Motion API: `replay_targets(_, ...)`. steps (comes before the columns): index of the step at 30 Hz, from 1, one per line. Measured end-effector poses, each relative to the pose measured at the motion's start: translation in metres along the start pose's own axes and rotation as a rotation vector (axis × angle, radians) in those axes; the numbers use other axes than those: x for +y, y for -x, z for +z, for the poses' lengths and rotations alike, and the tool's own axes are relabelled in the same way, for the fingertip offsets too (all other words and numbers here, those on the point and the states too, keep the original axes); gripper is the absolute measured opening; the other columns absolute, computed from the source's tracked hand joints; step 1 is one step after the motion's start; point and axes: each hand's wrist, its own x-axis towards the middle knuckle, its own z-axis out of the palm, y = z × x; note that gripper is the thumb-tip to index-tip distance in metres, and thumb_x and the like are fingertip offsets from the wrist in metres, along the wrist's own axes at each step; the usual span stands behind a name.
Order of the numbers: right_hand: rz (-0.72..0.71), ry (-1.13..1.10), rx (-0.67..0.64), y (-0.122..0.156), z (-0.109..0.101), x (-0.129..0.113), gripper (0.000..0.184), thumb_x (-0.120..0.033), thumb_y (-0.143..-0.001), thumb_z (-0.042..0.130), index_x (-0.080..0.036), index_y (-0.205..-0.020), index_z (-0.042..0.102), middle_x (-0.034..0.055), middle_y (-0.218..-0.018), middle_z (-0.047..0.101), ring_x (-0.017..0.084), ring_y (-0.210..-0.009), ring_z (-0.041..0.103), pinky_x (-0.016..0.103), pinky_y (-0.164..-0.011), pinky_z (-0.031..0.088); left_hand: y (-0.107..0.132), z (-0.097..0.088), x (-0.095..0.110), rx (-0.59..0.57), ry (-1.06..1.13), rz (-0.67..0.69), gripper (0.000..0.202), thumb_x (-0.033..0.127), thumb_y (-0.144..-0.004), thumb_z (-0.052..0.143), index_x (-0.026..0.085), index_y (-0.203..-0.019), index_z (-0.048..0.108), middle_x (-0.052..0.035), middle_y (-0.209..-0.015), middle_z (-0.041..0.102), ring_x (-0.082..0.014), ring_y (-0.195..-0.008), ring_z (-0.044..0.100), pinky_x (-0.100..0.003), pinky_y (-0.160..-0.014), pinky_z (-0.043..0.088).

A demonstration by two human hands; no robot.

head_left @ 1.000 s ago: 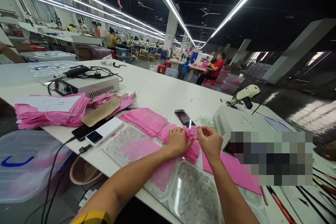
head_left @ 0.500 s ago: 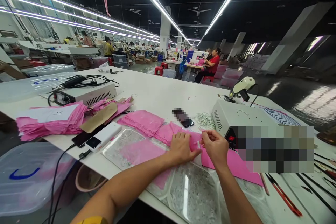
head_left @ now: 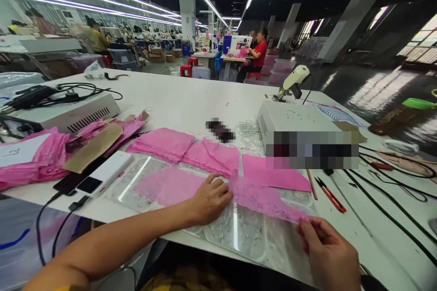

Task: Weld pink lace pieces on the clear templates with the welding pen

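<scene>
A thin pink lace fabric piece (head_left: 261, 195) stretches between my two hands, above the clear plastic sheet with grey patches (head_left: 239, 232) on the table. My left hand (head_left: 210, 200) is closed on its left end. Lower down at the right, my right hand (head_left: 327, 248) pinches the other end between thumb and fingers. Another sheer pink piece (head_left: 167, 186) lies flat to the left of my left hand. Behind my hands sit two stacks of pink lace pieces, a left stack (head_left: 164, 143) and a right stack (head_left: 213, 157). A flat pink sheet (head_left: 273, 173) lies behind the stretched piece.
A grey box device (head_left: 293, 118) stands at the back right, with white elastic loops (head_left: 251, 134) beside it. Red-handled snips (head_left: 331, 195) and black cables lie right. To the left are a white power bank (head_left: 105, 175), a pink fabric pile (head_left: 37, 159) and a soldering tool (head_left: 29, 97).
My right hand has moved right and toward me, drawing the pink lace piece out from the stack area. My left hand has come nearer with its end. The view has turned right and down.
</scene>
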Motion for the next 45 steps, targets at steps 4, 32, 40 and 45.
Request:
replay_targets(4, 0.009, 0.323, -0.085, 0.010, -0.017, 0.030, 0.043, -0.067, -0.064, 0.058, -0.024, -0.064, 0.063, 0.0012, -0.058, 0.065, 0.019, -0.053, 0.061, 0.030, -0.050, 0.047, 0.020, -0.008, 0.010, -0.030, -0.041, 0.228, 0.008, 0.014, -0.085, 0.051, 0.018, -0.085, 0.057, -0.0028, -0.077, 0.059, -0.0172, -0.075, 0.051, -0.041, -0.102, 0.035)
replay_targets(32, -0.265, 0.200, -0.126, -0.095, 0.024, -0.031, 0.032, -0.050, -0.067, 0.056, -0.019, -0.070, 0.065, 0.0030, -0.057, 0.063, 0.016, -0.051, 0.056, 0.027, -0.051, 0.043, -0.137, 0.015, -0.017, -0.433, 0.158, -0.046, 0.009, 0.021, -0.085, 0.059, 0.017, -0.083, 0.067, -0.0066, -0.100, 0.063, -0.0217, -0.097, 0.057, -0.034, -0.084, 0.041)
replay_targets(40, -0.315, 0.221, -0.147, -0.097, 0.029, -0.021, 0.033, -0.050, -0.071, 0.055, -0.019, -0.071, 0.065, 0.0032, -0.059, 0.064, 0.015, -0.051, 0.056, 0.027, -0.052, 0.044, -0.134, 0.011, -0.012, -0.455, 0.144, 0.004, 0.013, 0.016, -0.088, 0.052, 0.012, -0.084, 0.064, -0.0130, -0.102, 0.061, -0.0256, -0.101, 0.053, -0.040, -0.090, 0.038)
replay_targets(45, -0.424, 0.229, -0.174, -0.088, 0.037, -0.023, 0.032, -0.047, -0.078, 0.053, -0.018, -0.078, 0.067, 0.0042, -0.069, 0.067, 0.016, -0.057, 0.058, 0.029, -0.057, 0.047, -0.142, 0.006, -0.026, -0.516, 0.229, -0.006, 0.018, 0.020, -0.094, 0.049, 0.013, -0.090, 0.065, -0.0091, -0.104, 0.062, -0.0213, -0.097, 0.058, -0.037, -0.085, 0.047)
